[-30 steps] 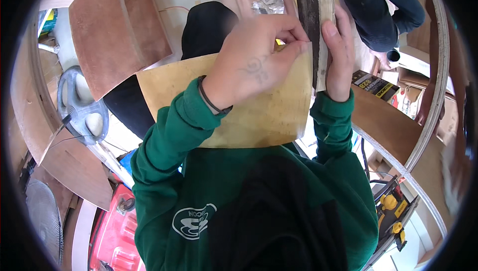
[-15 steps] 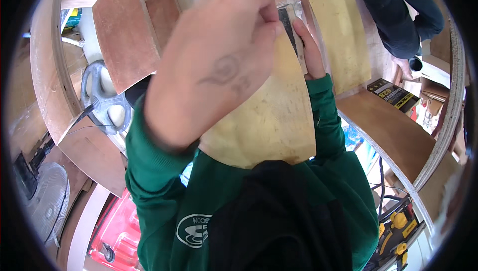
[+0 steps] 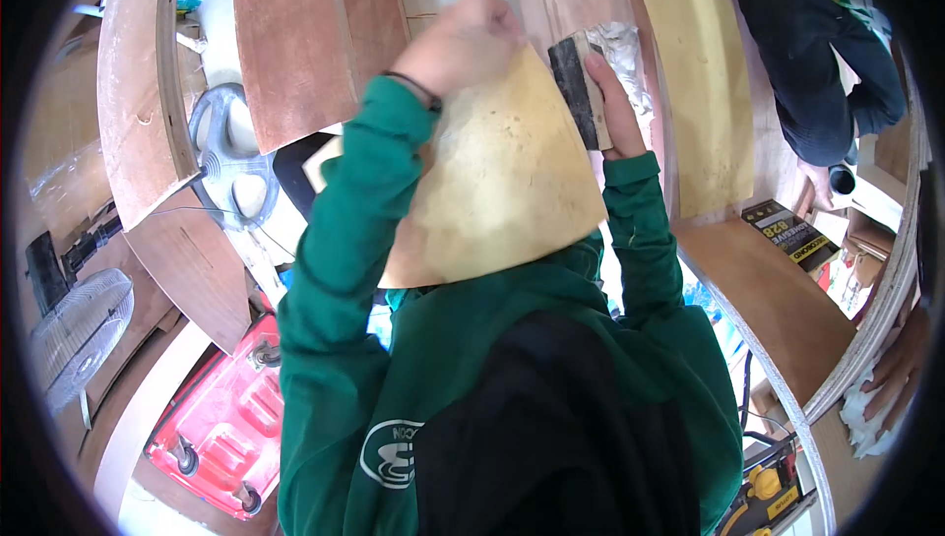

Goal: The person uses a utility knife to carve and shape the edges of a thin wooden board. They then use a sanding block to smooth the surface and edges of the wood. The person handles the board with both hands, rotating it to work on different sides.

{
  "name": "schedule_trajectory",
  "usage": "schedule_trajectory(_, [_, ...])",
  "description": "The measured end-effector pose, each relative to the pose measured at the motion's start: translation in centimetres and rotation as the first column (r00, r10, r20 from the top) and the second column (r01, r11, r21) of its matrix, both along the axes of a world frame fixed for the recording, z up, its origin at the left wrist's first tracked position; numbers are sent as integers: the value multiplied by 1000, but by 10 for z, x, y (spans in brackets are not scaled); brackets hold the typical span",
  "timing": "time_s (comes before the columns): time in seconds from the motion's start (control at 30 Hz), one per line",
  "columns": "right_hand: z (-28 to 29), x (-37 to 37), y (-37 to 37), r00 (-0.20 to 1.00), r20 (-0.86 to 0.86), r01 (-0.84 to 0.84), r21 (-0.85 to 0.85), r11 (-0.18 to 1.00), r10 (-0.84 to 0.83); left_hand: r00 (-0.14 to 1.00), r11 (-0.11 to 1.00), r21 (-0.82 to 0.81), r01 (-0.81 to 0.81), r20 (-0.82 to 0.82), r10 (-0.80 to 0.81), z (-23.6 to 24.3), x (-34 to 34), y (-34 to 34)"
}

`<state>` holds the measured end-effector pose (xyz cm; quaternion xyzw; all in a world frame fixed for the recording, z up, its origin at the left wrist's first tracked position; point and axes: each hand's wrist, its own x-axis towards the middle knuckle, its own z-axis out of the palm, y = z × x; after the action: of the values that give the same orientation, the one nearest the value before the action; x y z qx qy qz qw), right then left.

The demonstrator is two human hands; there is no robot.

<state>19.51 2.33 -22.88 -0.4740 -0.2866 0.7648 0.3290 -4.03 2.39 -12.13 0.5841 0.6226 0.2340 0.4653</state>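
A curved, thin yellow sheet (image 3: 502, 172) stands tilted in front of my chest, its surface faintly stained. My left hand (image 3: 461, 46), a little blurred, is closed at the sheet's upper edge, fingers pinched together. A dark band circles that wrist. Past the sheet's right edge, my right hand (image 3: 617, 108) grips a small wooden block (image 3: 581, 93) with a dark, rough-looking face. The thumb lies along the block's side; the other fingers are hidden beneath it. Crumpled silvery wrapping (image 3: 622, 59) lies just beyond the block.
Another yellow sheet (image 3: 701, 93) lies on a wooden panel to the right. A black-labelled box (image 3: 787, 231) rests nearby. A co-worker in dark trousers (image 3: 812, 54) is at the upper right; another person's hand (image 3: 894, 369) shows at the right rim. Left are a fan (image 3: 84, 334) and a red wheeled base (image 3: 221, 433).
My left hand has moved down and away from the camera, uncovering more of the yellow sheet. The view has shifted slightly. My right hand still holds the block.
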Motion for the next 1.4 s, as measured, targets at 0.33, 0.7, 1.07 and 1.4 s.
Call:
schedule_trajectory(0.33, [-21,6,2,988,133,-116,252,961,84,991,994,-11,-108,-83,106,-93,8,-20])
schedule_trajectory(0.7, [-3,-37,-15,943,191,-320,307,896,271,948,950,-27,-312,-78,310,-85,4,-55])
schedule_trajectory(1.07, [-4,-36,-7,928,283,-333,334,882,243,956,948,-122,-295,-33,293,-83,10,-52])
schedule_trajectory(1.4, [-11,-42,-10,942,258,-300,366,881,214,956,951,-128,-282,41,289,-81,3,-51])
